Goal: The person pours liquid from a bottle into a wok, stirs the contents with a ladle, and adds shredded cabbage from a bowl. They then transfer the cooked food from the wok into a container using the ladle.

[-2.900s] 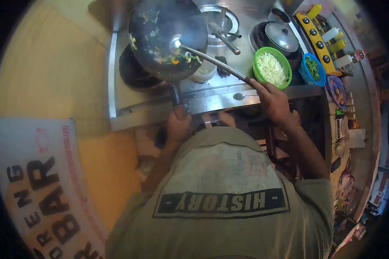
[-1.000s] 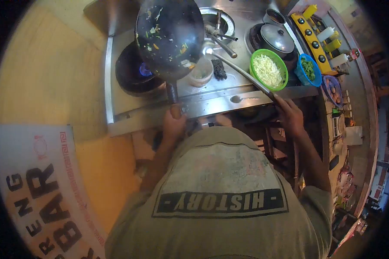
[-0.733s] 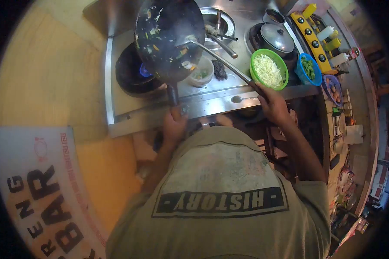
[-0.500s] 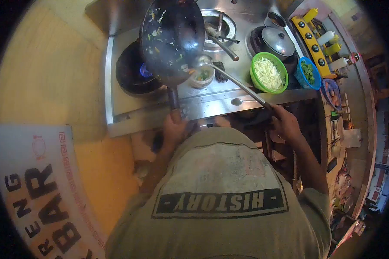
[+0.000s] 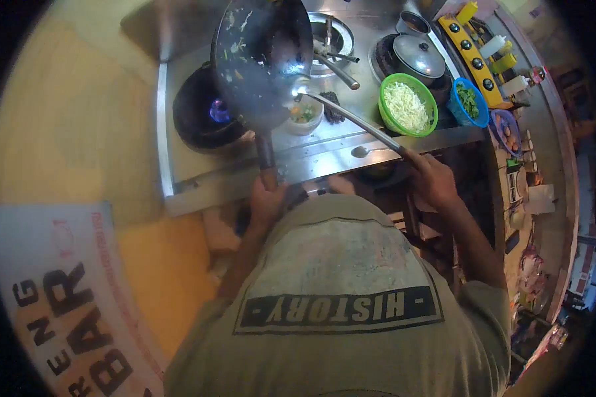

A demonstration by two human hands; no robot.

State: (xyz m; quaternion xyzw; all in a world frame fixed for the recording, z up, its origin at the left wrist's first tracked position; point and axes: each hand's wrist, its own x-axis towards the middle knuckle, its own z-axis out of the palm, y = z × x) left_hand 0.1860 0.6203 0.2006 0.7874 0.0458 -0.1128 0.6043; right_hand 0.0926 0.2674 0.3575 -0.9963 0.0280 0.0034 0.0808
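My left hand [image 5: 267, 202] is closed round the handle of a dark wok [image 5: 281, 46]. The wok is tilted up above the stove, its inside specked with bits of food. A long-handled ladle [image 5: 364, 124] is gripped in my right hand [image 5: 436, 182]. Its shiny bowl is at the wok's lower right edge, over a small whitish tub [image 5: 304, 126]. Inside that tub lies food with green and orange pieces. Left of the wok, a blue flame [image 5: 220, 111] burns in the black burner [image 5: 192, 126].
Right of the ladle stand a green basket [image 5: 432, 122] of shredded pale vegetable and a blue basket [image 5: 487, 118] of leafy greens. Behind them is a lidded pot [image 5: 418, 56]. A spoon [image 5: 359, 152] lies on the counter's front ledge. Utensils rest across a metal-ringed burner [image 5: 346, 40].
The ladle's bowl has moved slightly left, closer to the wok's edge. My left hand still holds the tilted wok. The whole view has shifted a little.
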